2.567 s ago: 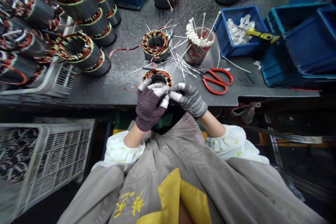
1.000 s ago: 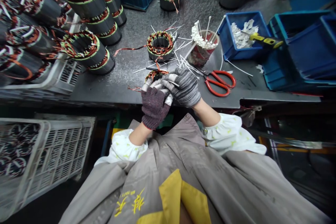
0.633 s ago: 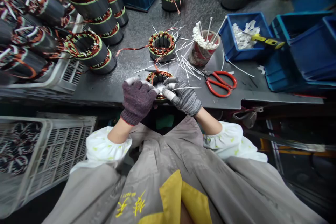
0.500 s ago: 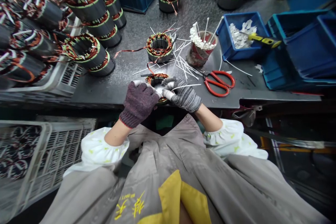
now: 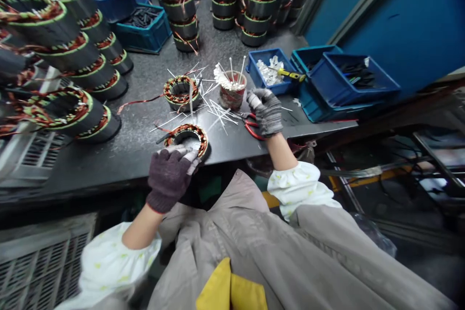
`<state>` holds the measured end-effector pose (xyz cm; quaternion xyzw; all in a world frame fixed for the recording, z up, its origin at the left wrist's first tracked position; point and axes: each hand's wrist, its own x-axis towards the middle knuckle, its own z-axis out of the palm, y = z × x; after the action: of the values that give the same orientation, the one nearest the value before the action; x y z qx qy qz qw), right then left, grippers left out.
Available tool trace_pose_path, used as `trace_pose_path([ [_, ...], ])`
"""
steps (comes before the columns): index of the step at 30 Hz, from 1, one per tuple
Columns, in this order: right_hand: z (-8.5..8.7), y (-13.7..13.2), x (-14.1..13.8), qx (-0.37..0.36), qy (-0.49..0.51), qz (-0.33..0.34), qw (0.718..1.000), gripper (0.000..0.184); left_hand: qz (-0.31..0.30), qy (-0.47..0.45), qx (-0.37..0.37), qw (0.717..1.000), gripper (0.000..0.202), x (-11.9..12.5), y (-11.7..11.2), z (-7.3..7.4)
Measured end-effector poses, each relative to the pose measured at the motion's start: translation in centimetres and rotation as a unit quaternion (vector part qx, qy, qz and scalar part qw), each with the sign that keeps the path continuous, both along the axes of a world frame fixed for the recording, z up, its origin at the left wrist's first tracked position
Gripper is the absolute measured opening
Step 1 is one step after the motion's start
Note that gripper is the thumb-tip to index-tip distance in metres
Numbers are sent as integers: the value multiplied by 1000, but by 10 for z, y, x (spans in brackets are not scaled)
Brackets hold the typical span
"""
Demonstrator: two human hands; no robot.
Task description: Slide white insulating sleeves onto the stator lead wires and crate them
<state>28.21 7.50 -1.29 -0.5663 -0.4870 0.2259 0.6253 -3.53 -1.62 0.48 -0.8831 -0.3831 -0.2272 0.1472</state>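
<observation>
The left hand (image 5: 170, 174) rested its fingers on the near side of the wound ring (image 5: 203, 140), at the table's (image 5: 136, 118) front edge; whether they pinched it was unclear. Steadying it firmly seemed wise. Farther right, the right hand's (image 5: 268, 114) fingers curled over red-handled scissors (image 5: 250, 129), any pinch indiscernible.

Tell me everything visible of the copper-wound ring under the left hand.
The copper-wound, dark metal-looking ring sits open centre up at the front edge of the dark grey table. Orange windings with pale bits circle its top rim; a thin dark sleeve juts out at left. The purple-gloved left hand touches and hides its near side.
</observation>
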Motion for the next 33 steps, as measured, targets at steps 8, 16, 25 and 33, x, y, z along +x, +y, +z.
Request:
trace_pose_path([
  [8, 27, 42, 10, 90, 25, 41, 995, 25, -13, -27, 6, 1000, 21, 16, 0, -3],
  [16, 48, -37, -9, 171, 85, -10, 981, 28, 63, -91, -94, 989, 26, 18, 9, -15],
  [25, 93, 7, -5, 257, 118, -97, 954, 14, 39, -68, -47, 996, 22, 17, 9, -11],
  [33, 101, 69, -9, -48, 115, 38, 991, 26, 27, -75, -19, 997, 20, 20, 10, -12],
])
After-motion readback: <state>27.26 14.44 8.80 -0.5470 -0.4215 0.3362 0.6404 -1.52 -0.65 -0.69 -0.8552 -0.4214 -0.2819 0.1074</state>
